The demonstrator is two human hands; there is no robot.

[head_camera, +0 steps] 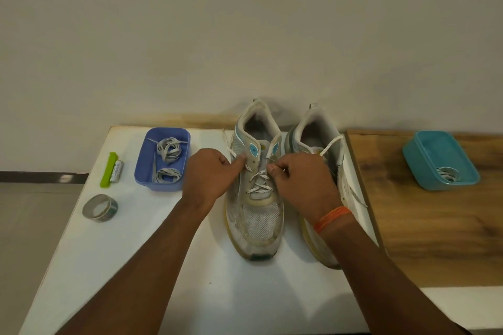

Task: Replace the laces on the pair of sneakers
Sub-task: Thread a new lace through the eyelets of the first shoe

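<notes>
While both hands, left [208, 174] and right [298, 179], pinch the lace [258, 179], the sneaker [255, 198] sits mid-table [136, 253]. White tabletop lies bare toward the near edge.

Between your pinching fingers runs a woven, speckled lace [258, 174] over the scuffed mesh-cloth sneaker [255, 215], on a smooth matt white tabletop [141, 247]; left of your grip a glossy plastic tub [144, 171], right grainy wood [424, 226]

Worn white sneakers [257, 198] upright side by side; speckled lace [258, 185] half-threaded.
</notes>
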